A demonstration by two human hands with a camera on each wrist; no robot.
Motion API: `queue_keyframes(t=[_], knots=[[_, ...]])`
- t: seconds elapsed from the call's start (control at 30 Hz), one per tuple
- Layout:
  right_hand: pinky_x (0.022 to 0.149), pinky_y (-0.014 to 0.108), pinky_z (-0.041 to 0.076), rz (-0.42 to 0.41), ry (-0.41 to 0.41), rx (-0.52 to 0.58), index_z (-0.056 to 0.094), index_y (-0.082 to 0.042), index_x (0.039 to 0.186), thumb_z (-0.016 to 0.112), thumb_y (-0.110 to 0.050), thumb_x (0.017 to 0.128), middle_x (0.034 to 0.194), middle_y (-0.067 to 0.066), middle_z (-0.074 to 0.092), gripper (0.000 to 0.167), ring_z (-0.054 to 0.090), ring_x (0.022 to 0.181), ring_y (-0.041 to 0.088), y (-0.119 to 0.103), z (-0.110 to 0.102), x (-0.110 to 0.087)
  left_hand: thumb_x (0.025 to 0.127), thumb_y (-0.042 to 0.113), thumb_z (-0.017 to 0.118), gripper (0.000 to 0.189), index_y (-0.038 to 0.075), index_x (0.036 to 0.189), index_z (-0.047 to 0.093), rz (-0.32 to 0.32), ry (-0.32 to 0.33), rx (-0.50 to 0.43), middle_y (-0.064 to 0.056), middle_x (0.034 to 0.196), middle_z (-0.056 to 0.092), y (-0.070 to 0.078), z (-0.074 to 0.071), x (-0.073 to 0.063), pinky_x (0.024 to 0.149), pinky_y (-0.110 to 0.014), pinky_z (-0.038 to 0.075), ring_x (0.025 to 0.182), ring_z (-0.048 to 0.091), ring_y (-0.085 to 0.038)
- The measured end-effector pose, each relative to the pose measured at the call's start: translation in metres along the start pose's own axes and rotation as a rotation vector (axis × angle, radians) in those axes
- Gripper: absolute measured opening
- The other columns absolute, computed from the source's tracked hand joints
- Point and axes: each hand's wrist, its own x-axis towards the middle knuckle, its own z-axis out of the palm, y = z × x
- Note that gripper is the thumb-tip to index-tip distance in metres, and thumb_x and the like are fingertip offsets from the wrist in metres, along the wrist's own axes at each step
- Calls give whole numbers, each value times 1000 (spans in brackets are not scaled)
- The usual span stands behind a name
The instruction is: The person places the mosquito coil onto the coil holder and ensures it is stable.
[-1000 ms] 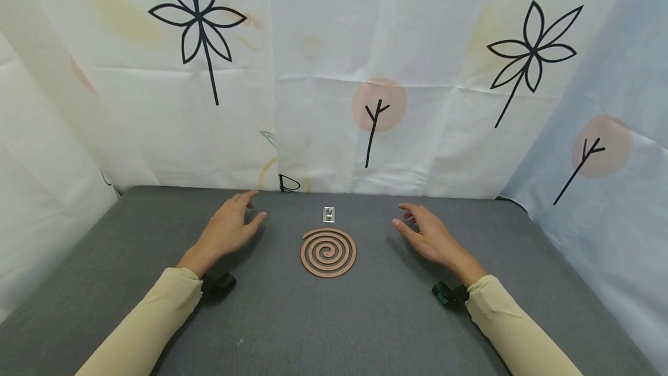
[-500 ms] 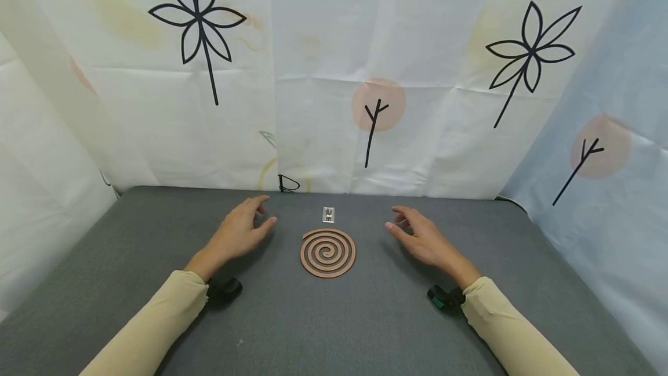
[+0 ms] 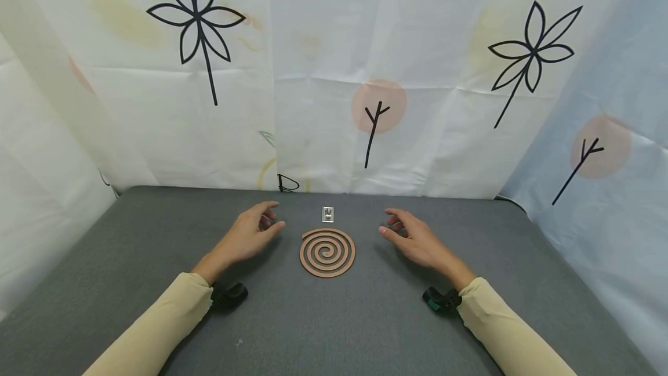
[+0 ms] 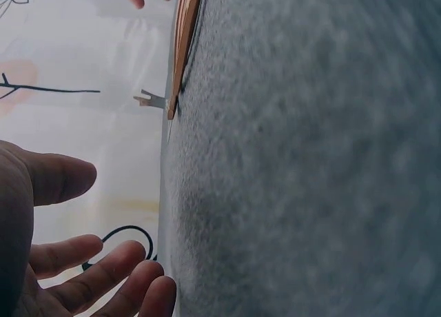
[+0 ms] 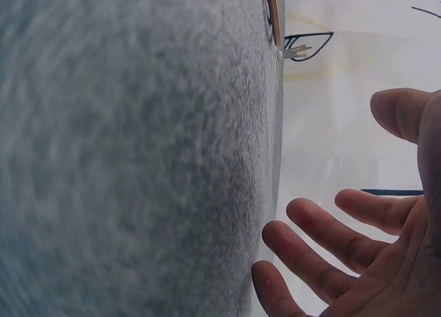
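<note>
- Nearest: left sleeve (image 3: 156, 324) and right sleeve (image 3: 508, 321), pale yellow, come in from the bottom corners. Black left wrist cam (image 3: 229, 296) and right wrist cam (image 3: 440, 299) sit at the cuffs.
- Table (image 3: 334, 329): grey, fabric-like, under everything.
- Left hand (image 3: 247, 235): nothing held. Fingers loosely bent, thumb well clear of them. Left of the coil, near it, not touching.
- Right hand (image 3: 416, 239): same shape mirrored, nothing held, thumb apart from the fingers. Right of the coil, also clear of it. Whether either little finger brushes the table, can't tell.
- Coil (image 3: 327, 253): brown flat spiral, lying flat on the table between the hands, slightly nearer the person than the fingertips. Outer tail end points to the far left. Gaps show between the turns.
- Stand (image 3: 327, 214): small metal plate just beyond the coil, narrow strip of table between. Both wrist views show prongs sticking up from it.
- Step, as judged: approach, pre-contact. Coil and stand not yet joined.
- Next move on the coil would call for light fingertips under the rim, both sides level; thin turns look easy to snap.
- Farthest: white backdrop (image 3: 449, 28) with leaf and twig prints, behind the table's far edge.
</note>
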Motion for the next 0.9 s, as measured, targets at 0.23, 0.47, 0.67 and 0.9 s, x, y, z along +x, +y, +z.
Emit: queue_keyframes(t=[0.23, 0.47, 0.67, 0.9], knots=[[99, 54, 48, 7, -25, 50, 43, -1, 151, 58, -37, 105, 136, 21, 56, 61, 57, 122, 36, -4, 2, 0, 102, 25, 63, 54, 1, 148, 47, -26, -27, -49, -17, 123, 61, 1, 4, 0, 87, -51, 53, 108, 63, -32], [100, 53, 48, 6, -41, 64, 44, -2, 151, 61, -39, 103, 137, 19, 56, 63, 56, 124, 35, -6, 6, 2, 102, 27, 63, 55, 1, 148, 47, -38, -55, -74, -16, 123, 60, 3, 7, 2, 85, -48, 54, 107, 63, -30], [100, 51, 48, -1, -50, 76, 46, -3, 150, 65, -38, 101, 136, 17, 57, 63, 55, 124, 33, -11, 10, 5, 102, 28, 64, 55, 2, 148, 48, -31, -78, -102, -15, 124, 60, 2, 8, 2, 85, -48, 54, 108, 63, -29], [98, 51, 48, -14, -64, 99, 47, -3, 149, 66, -37, 100, 135, 16, 58, 63, 56, 123, 31, -14, 16, 7, 100, 26, 67, 57, 1, 147, 48, -12, -78, -134, -15, 124, 61, 0, 12, 2, 89, -48, 53, 107, 62, -29]])
